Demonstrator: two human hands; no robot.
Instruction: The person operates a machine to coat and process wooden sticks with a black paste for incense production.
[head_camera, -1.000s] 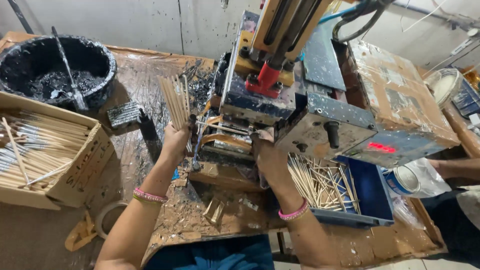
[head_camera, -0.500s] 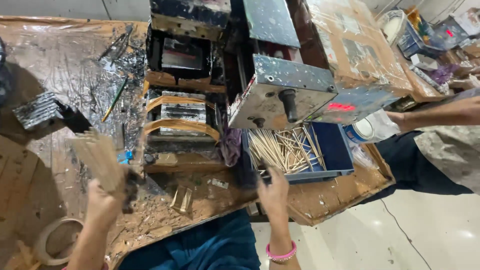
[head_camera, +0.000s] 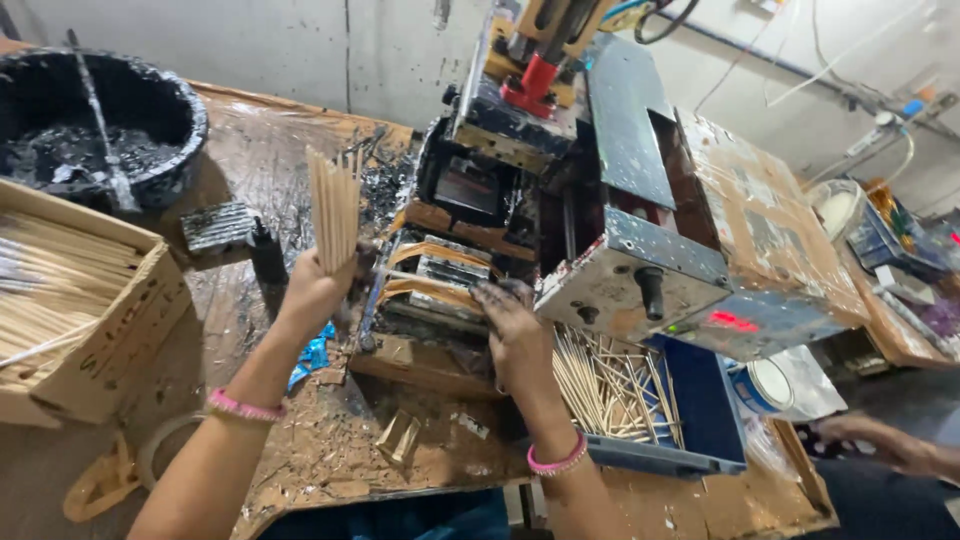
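1. Room and surface: a workshop corner with a pale wall (head_camera: 300, 50) behind; a stained, debris-strewn counter (head_camera: 250, 150) is carrying everything.
2. Machine (head_camera: 560, 200): a grimy metal press is sitting mid-counter, with a red part at its top and orange bands across its feed bed.
3. Left hand (head_camera: 315, 290): it is holding a bundle of thin wooden sticks (head_camera: 335, 205), fingers clamped around the lower ends. The bundle is standing just left of the machine's bed, above the counter.
4. Stick direction: the long axis is running near vertical, free ends pointing up and fanning slightly toward the wall.
5. Right hand (head_camera: 515, 335): it is resting on the front of the feed bed, ink-darkened fingers curled down together onto the bands; whether they are pinching a stick cannot be told.
6. Handling note (judgement): the sticks are probably feeding best with their ends kept even, peeled off singly, laid square across the bed, and fingertips kept clear of the press head.
7. Blue tray (head_camera: 700, 420): it is lying right of the right hand, holding loose sticks.
8. Cardboard box (head_camera: 120, 340): it is sitting at the left edge, filled with more sticks.
9. Black tub (head_camera: 170, 120): it is standing at the far left, holding dark paste and a stirring rod.
10. Another person's hand (head_camera: 880, 440) is showing at the lower right.
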